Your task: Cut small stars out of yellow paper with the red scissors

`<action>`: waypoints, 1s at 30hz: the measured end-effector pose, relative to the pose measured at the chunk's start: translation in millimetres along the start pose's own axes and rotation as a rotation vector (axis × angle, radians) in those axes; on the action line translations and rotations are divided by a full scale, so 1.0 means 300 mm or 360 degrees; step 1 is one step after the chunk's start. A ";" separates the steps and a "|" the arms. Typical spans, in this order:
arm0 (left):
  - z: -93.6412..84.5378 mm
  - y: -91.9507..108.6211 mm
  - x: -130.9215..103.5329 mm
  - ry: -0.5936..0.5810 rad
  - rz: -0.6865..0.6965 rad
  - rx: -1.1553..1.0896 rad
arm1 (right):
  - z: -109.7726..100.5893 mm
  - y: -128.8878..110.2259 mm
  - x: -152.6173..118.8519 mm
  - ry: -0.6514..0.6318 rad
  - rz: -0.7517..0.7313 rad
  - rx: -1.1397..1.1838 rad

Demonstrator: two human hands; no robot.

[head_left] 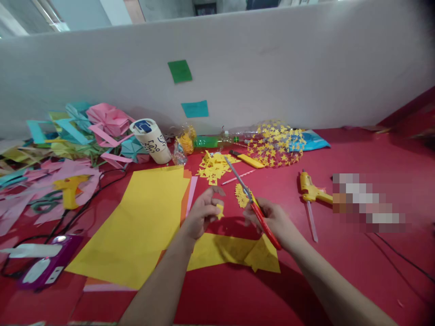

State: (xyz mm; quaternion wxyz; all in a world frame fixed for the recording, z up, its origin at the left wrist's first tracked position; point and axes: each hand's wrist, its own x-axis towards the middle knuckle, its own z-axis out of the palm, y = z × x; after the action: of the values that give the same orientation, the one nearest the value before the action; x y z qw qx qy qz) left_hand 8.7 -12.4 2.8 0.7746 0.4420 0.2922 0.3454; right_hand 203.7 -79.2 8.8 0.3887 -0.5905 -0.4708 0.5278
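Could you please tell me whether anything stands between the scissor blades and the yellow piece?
Nothing visible stands between the blades and the piece in the left hand; the star pile lies on the table.

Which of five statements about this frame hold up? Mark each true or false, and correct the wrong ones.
1. The left hand pinches a small yellow paper piece. True.
2. The scissors are in the left hand. False: the right hand holds the scissors.
3. A yellow cutter lies on the red table. True.
4. The green paper square is below the blue paper. False: the green paper square is above the blue paper.
5. A yellow glue gun lies to the right of the right hand. True.
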 end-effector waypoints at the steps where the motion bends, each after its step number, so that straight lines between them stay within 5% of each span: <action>1: 0.011 -0.011 0.001 -0.0026 -0.0072 0.0081 | 0.013 0.002 0.002 0.0000 0.0030 0.0113; 6: 0.058 -0.052 0.000 -0.0195 -0.0239 0.0321 | 0.047 -0.012 -0.003 -0.0083 0.0089 0.0178; 11: 0.076 -0.048 0.001 -0.0133 -0.0240 0.0364 | 0.045 -0.016 -0.008 -0.0103 0.0072 0.0091; 17: 0.102 -0.043 0.002 -0.0042 -0.0260 0.0426 | 0.055 -0.004 -0.011 0.0098 0.0014 0.0322; 30: 0.094 -0.064 0.006 0.0029 0.0109 0.0732 | 0.071 0.012 -0.014 0.0253 0.0020 0.0504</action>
State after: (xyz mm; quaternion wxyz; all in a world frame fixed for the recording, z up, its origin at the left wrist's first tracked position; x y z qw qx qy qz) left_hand 36.5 -31.8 -2.3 0.6388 0.6133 0.3550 0.2997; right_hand 183.0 -84.8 3.5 0.5095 -0.5647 -0.3461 0.5493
